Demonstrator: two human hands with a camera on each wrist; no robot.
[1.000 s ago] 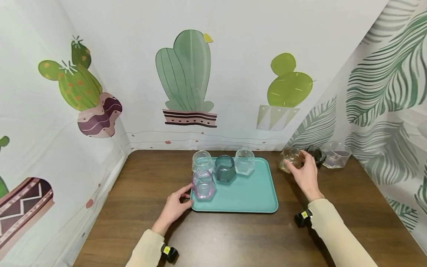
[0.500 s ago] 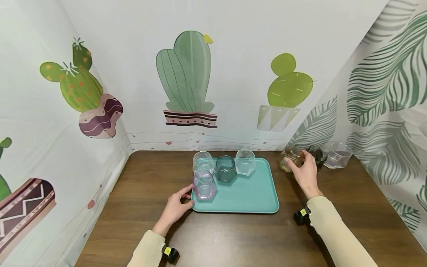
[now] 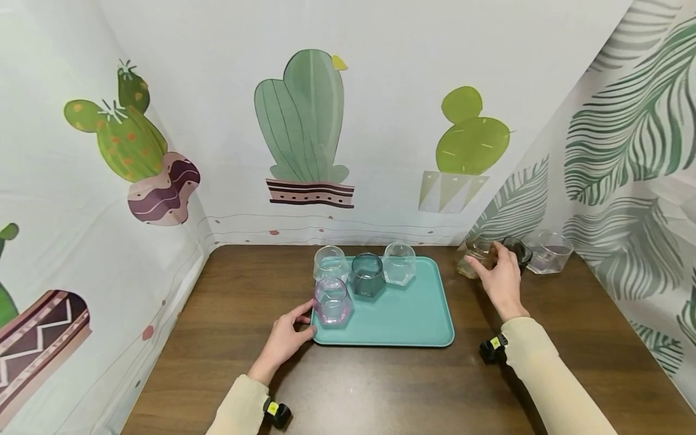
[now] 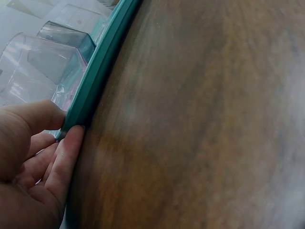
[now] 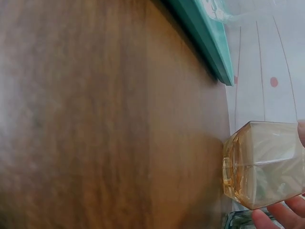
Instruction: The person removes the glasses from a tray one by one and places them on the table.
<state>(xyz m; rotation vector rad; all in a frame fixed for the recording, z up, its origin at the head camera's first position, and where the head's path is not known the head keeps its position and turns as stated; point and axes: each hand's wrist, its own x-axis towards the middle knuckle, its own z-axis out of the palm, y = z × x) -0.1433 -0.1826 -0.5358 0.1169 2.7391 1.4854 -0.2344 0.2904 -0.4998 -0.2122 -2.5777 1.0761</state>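
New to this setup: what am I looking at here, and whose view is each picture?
No machine here: just a person's two bare hands. The wide picture is from a camera worn on the head; the two close-ups are from cameras on each wrist. On the wooden table lies a teal tray with a pink cup, a blue-grey cup and two clear cups. The left hand holds the tray's left edge. The right hand grips an amber cup to the tray's right; farther right stand a dark cup and a colourless cup.
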